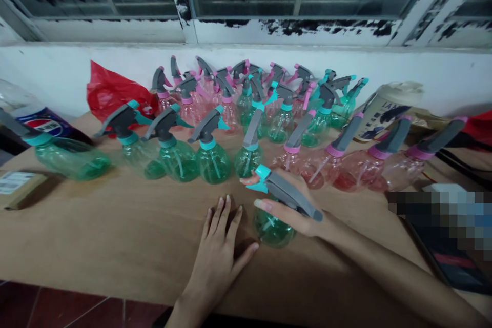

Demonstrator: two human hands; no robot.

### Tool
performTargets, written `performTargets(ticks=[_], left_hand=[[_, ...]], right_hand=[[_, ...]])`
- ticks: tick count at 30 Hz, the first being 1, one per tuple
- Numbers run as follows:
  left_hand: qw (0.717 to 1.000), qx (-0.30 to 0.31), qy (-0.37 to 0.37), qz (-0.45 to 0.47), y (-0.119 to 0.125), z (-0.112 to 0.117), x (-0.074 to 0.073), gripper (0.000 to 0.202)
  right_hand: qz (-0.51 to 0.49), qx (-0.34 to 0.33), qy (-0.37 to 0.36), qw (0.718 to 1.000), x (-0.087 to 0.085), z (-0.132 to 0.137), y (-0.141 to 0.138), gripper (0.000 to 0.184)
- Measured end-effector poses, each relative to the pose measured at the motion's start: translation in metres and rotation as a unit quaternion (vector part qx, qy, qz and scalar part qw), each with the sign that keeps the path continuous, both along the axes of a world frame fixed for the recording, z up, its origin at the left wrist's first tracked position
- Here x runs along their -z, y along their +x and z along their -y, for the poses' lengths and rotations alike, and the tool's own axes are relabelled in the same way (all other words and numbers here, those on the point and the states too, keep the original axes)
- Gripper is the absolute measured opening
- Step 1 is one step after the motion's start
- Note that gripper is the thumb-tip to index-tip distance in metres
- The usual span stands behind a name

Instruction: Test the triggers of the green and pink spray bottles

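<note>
My right hand (295,210) is wrapped round the neck of a green spray bottle (273,230), whose grey and turquoise trigger head tilts down toward my wrist. My left hand (221,241) lies flat on the wooden table (126,241), fingers spread, just left of that bottle and holding nothing. Beyond my hands runs a front row of spray bottles: green ones such as this green bottle (214,164) on the left and in the middle, pink ones such as this pink bottle (355,170) on the right.
Behind the row stand several more pink and green bottles against the white wall (57,69). A red plastic bag (111,89), a soda bottle (49,123) and a small cardboard box (19,189) are at left. A beige bag (388,107) and a dark, partly pixelated object (442,251) are at right.
</note>
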State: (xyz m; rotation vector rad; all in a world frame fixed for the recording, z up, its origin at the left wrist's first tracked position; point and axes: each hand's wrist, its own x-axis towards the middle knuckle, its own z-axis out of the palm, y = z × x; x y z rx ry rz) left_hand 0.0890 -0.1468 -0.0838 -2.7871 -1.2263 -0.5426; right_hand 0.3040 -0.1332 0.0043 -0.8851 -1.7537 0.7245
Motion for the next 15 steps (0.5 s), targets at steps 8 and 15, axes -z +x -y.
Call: performTargets(ticks=[8,15], left_hand=[[1.0,0.004,0.002,-0.003,-0.0001,0.0002,0.0009,0.066],[1.0,-0.001,-0.004,-0.008,0.0001,0.0005,-0.0002,0.067]], right_hand=[[0.019,0.007,0.001,1.0,-0.003,0.0014,-0.0002,0.031],[0.03,0.007,0.022,0.999,-0.0019,0.0012,0.0007,0.034]])
